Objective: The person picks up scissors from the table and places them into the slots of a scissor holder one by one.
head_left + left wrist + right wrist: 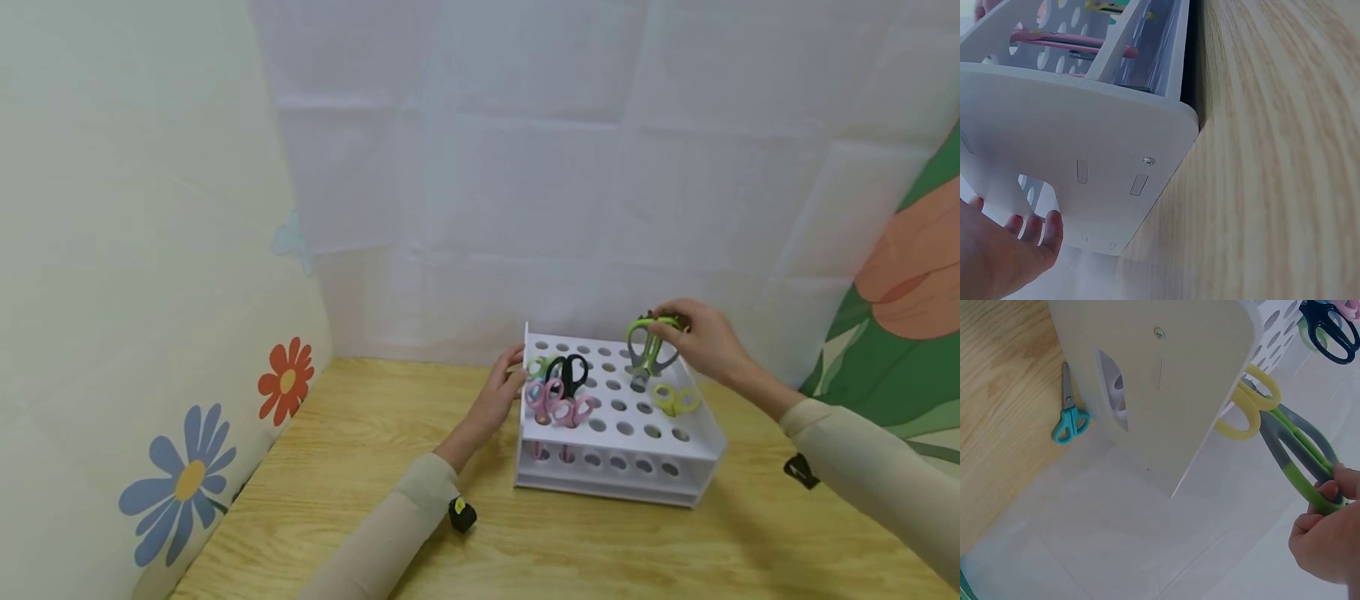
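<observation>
My right hand (701, 337) pinches large green-and-grey scissors (1300, 447) by the handle loops, over the right half of a white rack (707, 477) with rows of round holes. The blades point down at a hole, just behind yellow-handled scissors (675, 400) standing in the rack. My left hand (497, 396) rests its fingertips on the rack's left side panel (1054, 131), beside the hand slot. Black-handled scissors (567, 375), pink-handled scissors (574, 411) and light-green-handled scissors (536, 365) stand grouped in the left holes.
Teal-handled scissors (1069, 419) lie on the wooden table (360, 467), beside the rack's right panel. A white cloth (465, 183) hangs close behind the rack. Flower-printed walls (172, 275) stand at both sides.
</observation>
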A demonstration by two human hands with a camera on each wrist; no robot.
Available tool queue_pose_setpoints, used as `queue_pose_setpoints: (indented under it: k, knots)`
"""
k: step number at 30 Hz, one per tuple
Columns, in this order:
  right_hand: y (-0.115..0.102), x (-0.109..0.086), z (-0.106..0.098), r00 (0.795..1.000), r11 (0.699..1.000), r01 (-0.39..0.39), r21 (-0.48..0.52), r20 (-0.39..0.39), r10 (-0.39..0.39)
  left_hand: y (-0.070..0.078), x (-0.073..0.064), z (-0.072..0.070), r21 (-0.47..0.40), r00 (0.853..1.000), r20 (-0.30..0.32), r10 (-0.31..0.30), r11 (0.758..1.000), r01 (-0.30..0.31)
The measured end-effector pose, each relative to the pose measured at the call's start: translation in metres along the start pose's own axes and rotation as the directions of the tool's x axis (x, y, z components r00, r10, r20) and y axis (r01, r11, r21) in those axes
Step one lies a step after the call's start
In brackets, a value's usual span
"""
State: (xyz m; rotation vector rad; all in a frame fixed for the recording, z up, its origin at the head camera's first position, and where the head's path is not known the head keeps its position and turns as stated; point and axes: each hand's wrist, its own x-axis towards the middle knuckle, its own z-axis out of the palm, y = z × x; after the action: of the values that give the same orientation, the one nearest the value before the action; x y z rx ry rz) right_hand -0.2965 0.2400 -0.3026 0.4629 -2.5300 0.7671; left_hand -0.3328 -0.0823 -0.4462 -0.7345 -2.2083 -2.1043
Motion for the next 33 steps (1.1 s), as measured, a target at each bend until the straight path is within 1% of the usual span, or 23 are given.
queue_pose_setpoints:
  k: [2, 4, 6, 8, 10, 11, 14, 17, 21, 24, 26, 28, 31, 33]
  knots:
    - [-0.002, 0.000, 0.001, 0.999, 0.999, 0.039, -0.009, -0.014, -0.039, 0.000, 0.001, -0.001, -0.002, 1.000, 0.001, -0.001, 1.000, 0.001]
    - [-0.003, 0.000, 0.003, 0.994, 0.994, 0.109, -0.033, -0.029, -0.109, -0.001, 0.001, -0.001, -0.004, 1.000, 0.003, 0.004, 1.000, -0.004]
    - [-0.004, 0.001, 0.005, 0.981, 0.980, 0.190, -0.050, -0.030, -0.192, -0.002, 0.001, -0.001, -0.015, 1.000, 0.005, 0.011, 1.000, -0.011]
    - [-0.005, 0.001, 0.009, 0.967, 0.966, 0.253, -0.052, -0.019, -0.254, -0.002, 0.001, -0.001, -0.025, 1.000, 0.007, 0.014, 1.000, -0.014]
    - [-0.004, 0.000, 0.012, 0.960, 0.960, 0.279, -0.037, -0.008, -0.279, -0.002, 0.000, 0.000, -0.028, 1.000, 0.006, 0.014, 1.000, -0.013]
    - [-0.004, 0.000, 0.012, 0.960, 0.960, 0.279, -0.024, -0.003, -0.279, -0.002, -0.001, 0.000, -0.029, 1.000, 0.007, 0.012, 0.999, -0.012]
    - [-0.001, -0.001, 0.013, 0.968, 0.968, 0.251, -0.007, 0.011, -0.251, -0.003, 0.000, 0.002, -0.032, 1.000, 0.008, 0.008, 0.999, -0.007]
    - [0.004, -0.007, 0.009, 0.978, 0.979, 0.203, -0.012, 0.057, -0.202, 0.000, 0.000, 0.006, -0.049, 1.000, 0.027, 0.007, 0.999, -0.005]
    - [0.005, -0.016, 0.006, 0.985, 0.991, 0.136, -0.013, 0.107, -0.134, 0.019, -0.005, 0.009, -0.059, 0.998, 0.061, 0.013, 0.998, -0.009]
    - [0.005, -0.021, 0.006, 0.990, 0.994, 0.108, -0.006, 0.096, -0.107, 0.030, -0.009, 0.009, -0.054, 0.997, 0.073, 0.017, 0.998, -0.013]
    - [0.004, -0.023, 0.007, 0.991, 0.995, 0.098, -0.002, 0.086, -0.097, 0.025, -0.007, 0.008, -0.057, 0.997, 0.071, 0.011, 0.998, -0.007]
    - [0.004, -0.025, 0.008, 0.993, 0.997, 0.083, 0.007, 0.081, -0.084, 0.015, -0.004, 0.006, -0.064, 0.998, 0.056, 0.003, 0.998, 0.001]
    - [0.005, -0.028, 0.009, 0.998, 0.999, 0.025, 0.025, 0.058, -0.027, -0.001, -0.001, 0.003, -0.061, 1.000, 0.024, -0.012, 0.998, 0.013]
    - [0.007, -0.031, 0.008, 0.999, 0.999, -0.021, 0.038, 0.027, 0.020, -0.009, -0.003, 0.000, -0.051, 1.000, -0.002, -0.005, 0.999, 0.005]
